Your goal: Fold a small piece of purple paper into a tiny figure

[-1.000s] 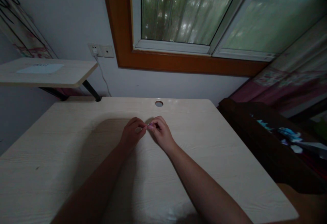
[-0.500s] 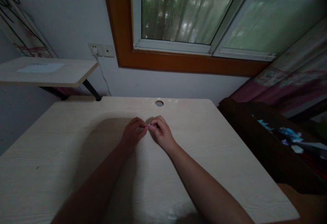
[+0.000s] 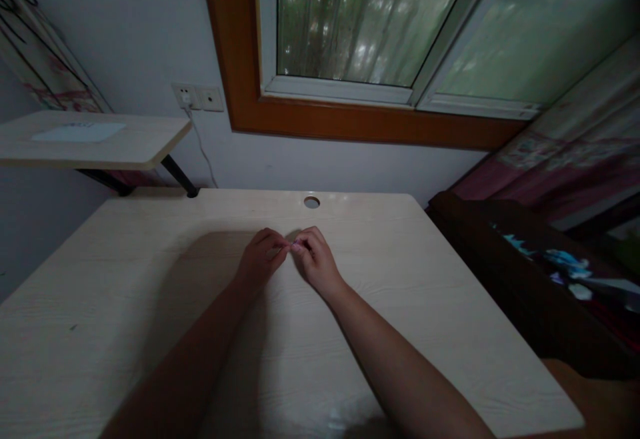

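Both of my hands meet above the pale wood-grain table (image 3: 380, 332), toward its far side. My left hand (image 3: 259, 257) is closed in a pinch, thumb and forefinger tips together. Facing it, my right hand (image 3: 319, 260) also pinches with curled fingers, its tips touching or nearly touching the left ones. Between the fingertips shows a tiny purplish and whitish object (image 3: 295, 243). It is too small and too covered by the fingers to name, and which hand grips it more cannot be made out.
A round cable hole (image 3: 312, 203) is near the table's back edge. At left stands a raised shelf (image 3: 165, 137) on black legs, bearing a white sheet (image 3: 80, 133). A plugged-in cord (image 3: 201, 149) hangs from the wall socket (image 3: 185, 97). Dark furniture (image 3: 465, 239) borders the right side.
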`<state>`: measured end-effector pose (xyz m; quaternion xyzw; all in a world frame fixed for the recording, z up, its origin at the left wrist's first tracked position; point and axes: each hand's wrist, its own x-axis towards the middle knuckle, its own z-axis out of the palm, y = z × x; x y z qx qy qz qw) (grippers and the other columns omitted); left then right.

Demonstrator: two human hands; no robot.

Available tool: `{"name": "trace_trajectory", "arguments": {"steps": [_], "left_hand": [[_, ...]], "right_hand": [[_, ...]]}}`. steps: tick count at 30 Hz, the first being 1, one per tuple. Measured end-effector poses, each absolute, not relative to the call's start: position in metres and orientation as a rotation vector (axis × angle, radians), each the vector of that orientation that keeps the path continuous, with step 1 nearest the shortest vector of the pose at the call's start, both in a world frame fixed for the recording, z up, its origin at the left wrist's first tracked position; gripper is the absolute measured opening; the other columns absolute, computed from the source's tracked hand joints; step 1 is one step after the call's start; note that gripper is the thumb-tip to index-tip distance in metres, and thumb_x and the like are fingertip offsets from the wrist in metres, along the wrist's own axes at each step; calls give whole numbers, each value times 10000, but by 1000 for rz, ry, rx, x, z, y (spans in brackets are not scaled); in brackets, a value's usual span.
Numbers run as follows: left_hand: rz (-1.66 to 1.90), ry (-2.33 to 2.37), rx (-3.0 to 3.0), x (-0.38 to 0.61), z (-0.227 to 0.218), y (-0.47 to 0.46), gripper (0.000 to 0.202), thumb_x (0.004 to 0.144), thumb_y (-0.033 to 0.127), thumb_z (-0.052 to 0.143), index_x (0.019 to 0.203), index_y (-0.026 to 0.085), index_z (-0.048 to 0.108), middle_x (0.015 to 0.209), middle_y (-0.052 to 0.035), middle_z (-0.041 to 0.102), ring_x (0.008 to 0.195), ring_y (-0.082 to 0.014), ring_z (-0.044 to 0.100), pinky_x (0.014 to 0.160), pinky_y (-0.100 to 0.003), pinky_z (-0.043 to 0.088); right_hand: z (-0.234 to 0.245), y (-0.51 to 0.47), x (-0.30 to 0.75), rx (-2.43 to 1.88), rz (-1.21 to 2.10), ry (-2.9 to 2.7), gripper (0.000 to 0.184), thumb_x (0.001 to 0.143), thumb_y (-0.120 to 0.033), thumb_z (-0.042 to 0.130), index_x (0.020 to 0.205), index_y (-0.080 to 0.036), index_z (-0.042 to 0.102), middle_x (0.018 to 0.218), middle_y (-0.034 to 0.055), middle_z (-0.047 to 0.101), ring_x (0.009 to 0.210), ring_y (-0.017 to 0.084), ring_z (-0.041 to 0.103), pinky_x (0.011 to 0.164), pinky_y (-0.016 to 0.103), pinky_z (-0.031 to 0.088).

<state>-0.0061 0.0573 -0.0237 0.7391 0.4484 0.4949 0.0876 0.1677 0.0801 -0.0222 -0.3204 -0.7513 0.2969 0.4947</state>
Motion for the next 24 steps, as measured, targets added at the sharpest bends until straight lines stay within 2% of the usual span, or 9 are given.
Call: {"name": "trace_trajectory", "arguments": {"steps": [8,24], "left_hand": [[1435,1377,2380,-8,-27,56,58,889,157,630,881,213,643,853,-44,644,854,-193,606,810,-363,518],[1434,1368,2322,-8,-25,56,69,906,182,619,854,211,653,855,-41,649,835,-174,633,782,-328,540]], "right_hand": [[-25,80,166,-784,653,-1871,88,978,-233,515,932,-227,591,951,59,572,920,208,546,821,364,467],[-28,82,168,-779,689,-1866,82,969,-225,539,922,-233,605,947,53,569,917,208,544,829,370,472]]}}
